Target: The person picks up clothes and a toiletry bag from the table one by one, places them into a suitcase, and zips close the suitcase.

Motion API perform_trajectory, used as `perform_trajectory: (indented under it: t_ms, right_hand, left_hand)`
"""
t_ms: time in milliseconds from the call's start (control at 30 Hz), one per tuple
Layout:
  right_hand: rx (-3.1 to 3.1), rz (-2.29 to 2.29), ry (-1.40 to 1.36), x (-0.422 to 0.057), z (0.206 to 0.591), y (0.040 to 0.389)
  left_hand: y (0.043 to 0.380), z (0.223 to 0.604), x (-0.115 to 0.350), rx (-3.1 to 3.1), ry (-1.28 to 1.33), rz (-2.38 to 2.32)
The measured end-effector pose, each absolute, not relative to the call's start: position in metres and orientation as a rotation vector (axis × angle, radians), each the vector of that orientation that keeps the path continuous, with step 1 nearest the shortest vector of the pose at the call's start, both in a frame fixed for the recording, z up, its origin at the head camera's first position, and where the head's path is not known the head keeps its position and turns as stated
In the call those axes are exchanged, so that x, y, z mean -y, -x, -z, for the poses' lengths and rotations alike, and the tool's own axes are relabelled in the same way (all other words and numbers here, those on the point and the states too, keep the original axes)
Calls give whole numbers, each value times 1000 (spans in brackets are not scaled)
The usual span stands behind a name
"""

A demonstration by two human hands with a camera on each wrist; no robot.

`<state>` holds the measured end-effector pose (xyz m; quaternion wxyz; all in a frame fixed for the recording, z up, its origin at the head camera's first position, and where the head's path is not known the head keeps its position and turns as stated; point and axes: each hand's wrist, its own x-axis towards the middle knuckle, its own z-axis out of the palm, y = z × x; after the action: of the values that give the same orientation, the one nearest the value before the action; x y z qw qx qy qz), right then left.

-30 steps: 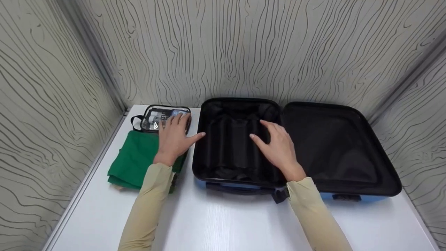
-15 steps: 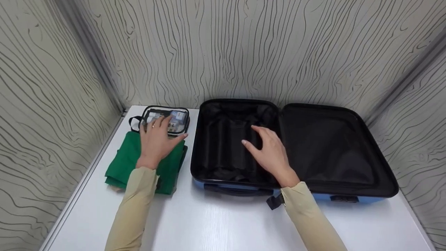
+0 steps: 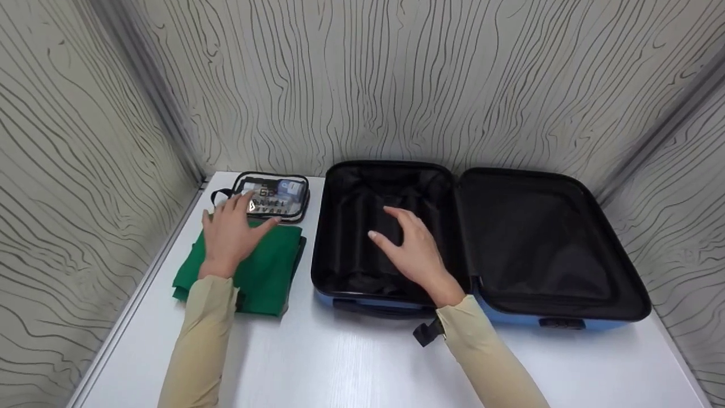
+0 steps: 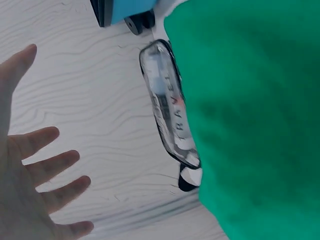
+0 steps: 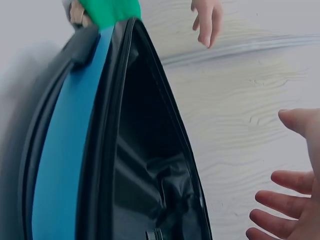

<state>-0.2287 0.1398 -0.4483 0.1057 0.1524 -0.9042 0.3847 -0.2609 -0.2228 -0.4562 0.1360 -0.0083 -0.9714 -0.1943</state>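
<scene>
My left hand (image 3: 229, 235) hovers over folded green cloth (image 3: 266, 272), its fingers spread and holding nothing. Just beyond its fingertips lies a clear travel pouch (image 3: 277, 198) with black trim and a black strap, small items showing inside. The left wrist view has the same pouch (image 4: 167, 105) beside the cloth (image 4: 250, 110), clear of the fingers. My right hand (image 3: 416, 249) is above the left half of an open blue suitcase (image 3: 391, 226) with a black lining, fingers apart, nothing held. In the right wrist view this hand (image 5: 295, 195) is apart from the suitcase rim (image 5: 167, 95).
The suitcase's other half (image 3: 538, 243) lies flat to the right, with a combination lock (image 3: 562, 323) on its front edge. A black strap end (image 3: 427, 331) hangs at the suitcase front. Patterned wall panels (image 3: 385, 79) enclose the white table (image 3: 351, 362) behind and on both sides.
Both hands have drifted left and slightly toward the body. The left one moved from over the pouch to over the green cloth, uncovering more of the pouch. Nothing was picked up.
</scene>
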Motion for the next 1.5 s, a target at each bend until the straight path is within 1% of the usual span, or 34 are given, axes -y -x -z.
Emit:
perform_trajectory:
  t_ms: [333, 667, 1067, 1333, 1500]
  right_hand:
    - [2651, -1193, -485, -112, 451, 226]
    - [2714, -1294, -541, -88, 457, 217]
    - [2695, -1393, -659, -57, 468, 202]
    - [2727, -1433, -690, -40, 469, 204]
    - [2759, -1529, -690, -25, 466, 207]
  left_hand:
    - [262, 466, 245, 2877, -92, 592]
    - [259, 477, 261, 2890, -120, 571]
    - [246, 496, 281, 3086, -394, 638]
    - [242, 504, 285, 3083, -482, 706]
    - [240, 510, 289, 3076, -482, 726]
